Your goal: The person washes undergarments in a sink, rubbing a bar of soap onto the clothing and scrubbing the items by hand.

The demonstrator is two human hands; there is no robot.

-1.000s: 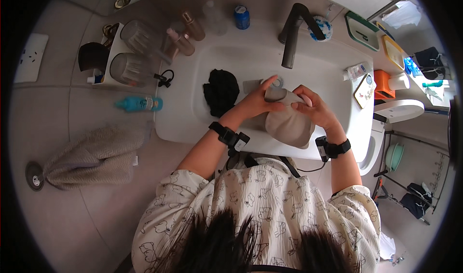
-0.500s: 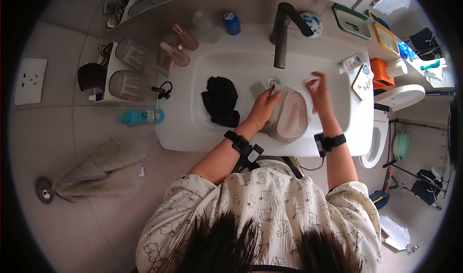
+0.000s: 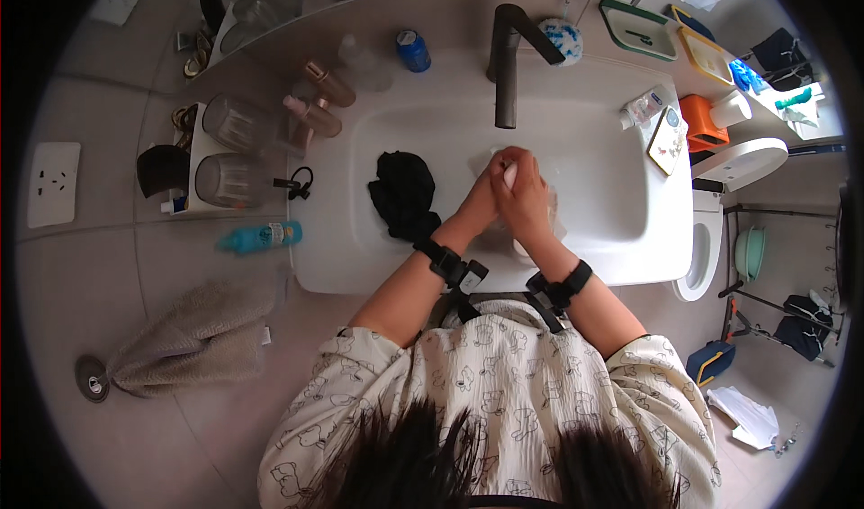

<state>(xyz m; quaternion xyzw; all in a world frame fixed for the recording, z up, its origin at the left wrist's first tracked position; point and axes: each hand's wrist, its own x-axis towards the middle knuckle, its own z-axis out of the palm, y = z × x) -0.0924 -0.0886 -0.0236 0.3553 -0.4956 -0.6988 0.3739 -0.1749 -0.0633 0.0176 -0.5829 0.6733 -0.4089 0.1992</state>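
Note:
My hands are pressed together over the white sink (image 3: 594,167), just below the dark faucet. My left hand (image 3: 481,194) is closed on a pale pinkish-beige cloth (image 3: 556,227); a bit of pale material shows between the hands. Closed over it from the other side is my right hand (image 3: 526,201), its fingers against the left ones. Most of the cloth is hidden under my hands and right wrist, so its kind cannot be told. To the left of my left hand, a crumpled black cloth (image 3: 402,194) lies in the basin.
The faucet (image 3: 507,77) reaches over the basin from the back. A blue can (image 3: 413,52) and cosmetic bottles (image 3: 315,115) stand along the back left rim. A tube (image 3: 643,109) lies at the right rim. Left of the sink are clear tumblers (image 3: 225,180) and a blue bottle (image 3: 261,236).
My right hand has moved left from beside the cloth and closed against my left hand. The cloth, spread out before, is now mostly covered. The whole view has shifted slightly.

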